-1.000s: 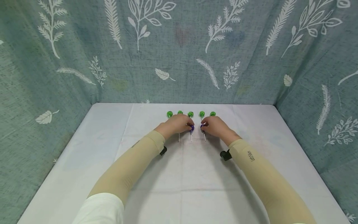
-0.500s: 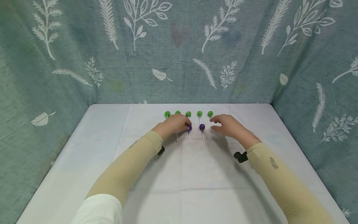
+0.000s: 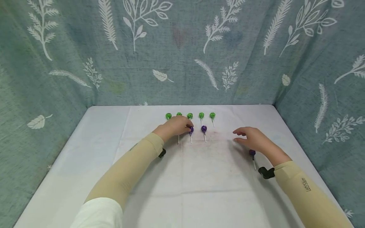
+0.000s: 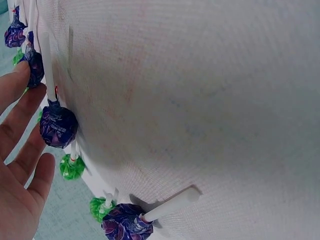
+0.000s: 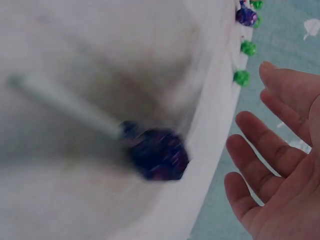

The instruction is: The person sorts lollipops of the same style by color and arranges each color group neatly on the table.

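Note:
With thumb and fingertip, my left hand (image 3: 176,124) pinches the wrapped head of a purple lollipop (image 4: 34,69), whose white stick points toward me in the head view. Just right of it lies another purple lollipop (image 3: 203,129). The left wrist view shows two more, one purple lollipop (image 4: 59,125) beside the fingers and another purple lollipop (image 4: 127,222) lower down; my left hand and arm hide these in the head view. My right hand (image 3: 252,138) hovers over the table's right side, fingers apart and holding nothing. Beneath its wrist lies a purple lollipop (image 3: 252,152).
Several green lollipops (image 3: 212,115) form a row along the back of the white-covered table (image 3: 211,177). A blue-grey leaf-print curtain (image 3: 182,85) encloses the back and both sides.
My right hand has let go of a purple lollipop in the row and moved right and toward me, above the separate purple lollipop. My left hand keeps its pinch. The head view has shifted slightly.

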The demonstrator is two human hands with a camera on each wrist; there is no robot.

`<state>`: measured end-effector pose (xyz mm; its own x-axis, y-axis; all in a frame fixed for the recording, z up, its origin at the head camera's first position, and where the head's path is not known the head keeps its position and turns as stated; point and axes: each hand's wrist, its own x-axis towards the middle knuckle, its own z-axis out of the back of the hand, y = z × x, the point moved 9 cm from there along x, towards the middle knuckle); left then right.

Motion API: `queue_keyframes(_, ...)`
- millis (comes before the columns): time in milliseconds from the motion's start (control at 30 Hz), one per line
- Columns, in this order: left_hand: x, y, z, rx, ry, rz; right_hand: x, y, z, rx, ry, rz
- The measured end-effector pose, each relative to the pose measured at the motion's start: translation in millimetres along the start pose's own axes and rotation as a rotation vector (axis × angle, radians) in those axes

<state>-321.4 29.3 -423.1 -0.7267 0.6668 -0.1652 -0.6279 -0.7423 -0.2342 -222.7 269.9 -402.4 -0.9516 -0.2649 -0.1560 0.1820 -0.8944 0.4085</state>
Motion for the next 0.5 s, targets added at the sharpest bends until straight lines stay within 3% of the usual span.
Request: queue_keyframes(500,2.6,2.7,-1.0,-0.009,-0.025,-0.022,-43.1,-34.3,-5.9,0.076,-0.038,-0.056)
